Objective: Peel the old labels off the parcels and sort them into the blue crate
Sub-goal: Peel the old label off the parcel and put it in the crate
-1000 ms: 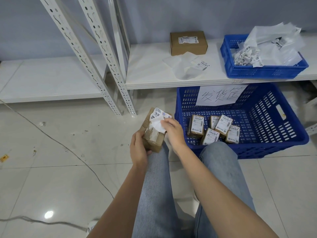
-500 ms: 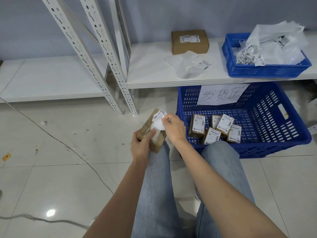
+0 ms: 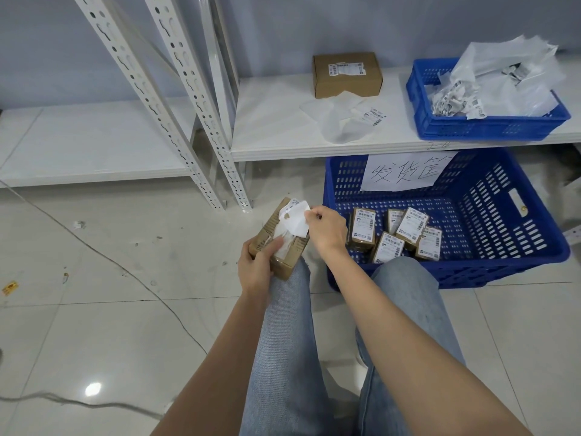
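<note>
I see the right hand (image 3: 327, 229) pinching the lifted edge of a white paper label (image 3: 297, 222), thumb and forefinger closed on it; the label curls away from the box, its far end apparently attached. The left hand (image 3: 256, 269) grips a small brown corrugated cardboard parcel (image 3: 278, 243), fingers wrapped round its near end, thumb pressed on the top face beside a strip of clear tape. The parcel is tilted and sits just above the left knee of the pale blue denim jeans (image 3: 283, 357).

Just right of the hands, a large blue perforated plastic crate (image 3: 503, 234) stands on the glossy grey tiled floor (image 3: 110, 325). It holds five small brown boxes with white printed labels (image 3: 396, 234), clustered at its near left corner, and a handwritten paper sheet (image 3: 405, 171) hangs on its far wall.

Above, a white metal shelf (image 3: 276, 133) carries a flat brown cardboard box (image 3: 347, 75), a translucent plastic bag (image 3: 336, 118) and a smaller blue crate (image 3: 484, 124) filled with crumpled white label scraps.
</note>
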Motion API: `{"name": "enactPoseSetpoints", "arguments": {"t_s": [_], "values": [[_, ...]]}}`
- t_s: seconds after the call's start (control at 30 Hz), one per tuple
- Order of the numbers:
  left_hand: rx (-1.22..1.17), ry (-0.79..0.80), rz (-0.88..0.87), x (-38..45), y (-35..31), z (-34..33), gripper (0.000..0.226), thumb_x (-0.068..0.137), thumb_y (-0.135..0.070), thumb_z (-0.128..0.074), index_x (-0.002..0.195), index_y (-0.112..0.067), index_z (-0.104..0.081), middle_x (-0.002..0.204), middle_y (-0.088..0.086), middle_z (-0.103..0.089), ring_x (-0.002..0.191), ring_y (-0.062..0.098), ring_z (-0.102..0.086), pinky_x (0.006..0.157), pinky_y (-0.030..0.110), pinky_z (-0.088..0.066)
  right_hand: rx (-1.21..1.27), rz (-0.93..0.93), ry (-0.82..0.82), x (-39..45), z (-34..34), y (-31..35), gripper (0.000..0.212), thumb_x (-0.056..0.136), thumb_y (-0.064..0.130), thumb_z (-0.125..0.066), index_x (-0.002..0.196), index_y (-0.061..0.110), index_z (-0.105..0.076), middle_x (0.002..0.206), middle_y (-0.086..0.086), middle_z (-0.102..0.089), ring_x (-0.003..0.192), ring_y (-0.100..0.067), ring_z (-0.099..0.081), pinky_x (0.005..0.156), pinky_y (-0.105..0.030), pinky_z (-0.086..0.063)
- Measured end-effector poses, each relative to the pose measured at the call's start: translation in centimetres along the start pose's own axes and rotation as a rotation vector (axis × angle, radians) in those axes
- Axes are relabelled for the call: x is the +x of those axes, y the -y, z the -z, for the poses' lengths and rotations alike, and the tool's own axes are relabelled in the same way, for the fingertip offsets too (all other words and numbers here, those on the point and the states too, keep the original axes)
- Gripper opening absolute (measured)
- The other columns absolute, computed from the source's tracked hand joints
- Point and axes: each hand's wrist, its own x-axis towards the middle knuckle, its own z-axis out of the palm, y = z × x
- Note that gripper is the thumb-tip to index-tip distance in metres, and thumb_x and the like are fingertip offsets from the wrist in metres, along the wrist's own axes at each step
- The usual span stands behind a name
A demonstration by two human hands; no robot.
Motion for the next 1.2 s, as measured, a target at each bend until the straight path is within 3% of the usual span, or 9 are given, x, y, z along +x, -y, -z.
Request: {"name": "enactPoseSetpoints", "arguments": {"t_s": [0.2,0.37,0.7,0.83,0.9,1.0,1.1,1.2], "values": [[-0.019,0.007,0.007,0.0,0.1,0.1,0.038,0.078,-0.022,-0.079,0.113,-0.017,-0.065,0.111,0.003,-0.07,0.095,0.016,-0.066,0.072,0.023,-0.048,0.043,-0.051,-0.035,0.2,0.5,0.0,0.028,0.099,0.02,-0.046,0.094,0.004,-0.069,0.098,-0.008,-0.067,0.08,-0.016,-0.052,0.068,-0.025,-0.033],[-0.016,0.017,-0.005,-0.2,-0.1,0.0,0.037,0.077,-0.022,-0.079,0.112,-0.019,-0.066,0.11,0.0,-0.071,0.092,0.013,-0.066,0.069,0.022,-0.047,0.075,-0.093,-0.053,0.3,0.5,-0.1,0.029,0.099,0.02,-0.046,0.085,0.004,-0.065,0.083,-0.005,-0.059,0.076,-0.016,-0.049,0.058,-0.027,-0.03],[-0.048,0.021,0.0,-0.8,-0.4,-0.1,0.04,0.079,-0.019,-0.078,0.116,-0.017,-0.064,0.113,0.002,-0.07,0.09,0.01,-0.065,0.062,0.015,-0.046,0.326,-0.23,-0.113,0.2,0.2,-0.2,0.02,0.097,0.021,-0.05,0.083,0.012,-0.06,0.082,0.003,-0.057,0.082,-0.015,-0.051,0.077,-0.032,-0.042],[-0.057,0.028,0.008,-1.0,-0.7,-0.1,0.039,0.08,-0.016,-0.077,0.116,-0.016,-0.064,0.112,0.002,-0.069,0.085,0.008,-0.064,0.053,0.01,-0.047,0.433,-0.329,-0.094,0.4,0.6,0.0,0.022,0.095,0.018,-0.051,0.089,0.003,-0.065,0.082,-0.003,-0.055,0.082,-0.018,-0.049,0.085,-0.041,-0.045],[-0.068,0.038,0.015,-1.1,-0.7,-0.1,0.04,0.08,-0.014,-0.077,0.118,-0.014,-0.064,0.111,0.002,-0.068,0.084,0.008,-0.064,0.051,0.01,-0.047,0.539,-0.398,-0.085,0.7,0.8,0.1,0.018,0.093,0.016,-0.053,0.08,0.007,-0.062,0.079,-0.001,-0.055,0.085,-0.019,-0.051,0.085,-0.039,-0.045],[-0.061,0.043,0.015,-1.3,-0.9,-0.1,0.039,0.081,-0.014,-0.076,0.119,-0.014,-0.064,0.109,0.0,-0.068,0.083,0.006,-0.063,0.05,0.009,-0.046,0.605,-0.457,-0.09,1.1,1.0,0.2,0.029,0.094,0.015,-0.055,0.066,0.016,-0.048,0.075,0.001,-0.052,0.088,-0.021,-0.051,0.091,-0.04,-0.044],[-0.055,0.045,0.017,-1.4,-1.0,-0.1,0.039,0.081,-0.015,-0.075,0.119,-0.014,-0.064,0.108,0.0,-0.067,0.082,0.006,-0.062,0.049,0.009,-0.046,0.646,-0.482,-0.104,1.2,1.4,0.3,0.028,0.095,0.015,-0.055,0.069,0.01,-0.046,0.08,-0.002,-0.052,0.084,-0.02,-0.05,0.094,-0.04,-0.044],[-0.049,0.046,0.022,-1.6,-1.1,-0.1,0.039,0.082,-0.016,-0.074,0.119,-0.015,-0.063,0.104,-0.003,-0.067,0.08,0.005,-0.061,0.048,0.009,-0.044,0.746,-0.512,-0.111,1.0,1.4,0.3,0.017,0.096,0.014,-0.054,0.082,0.01,-0.046,0.073,0.001,-0.046,0.068,-0.014,-0.046,0.086,-0.036,-0.043]]}}
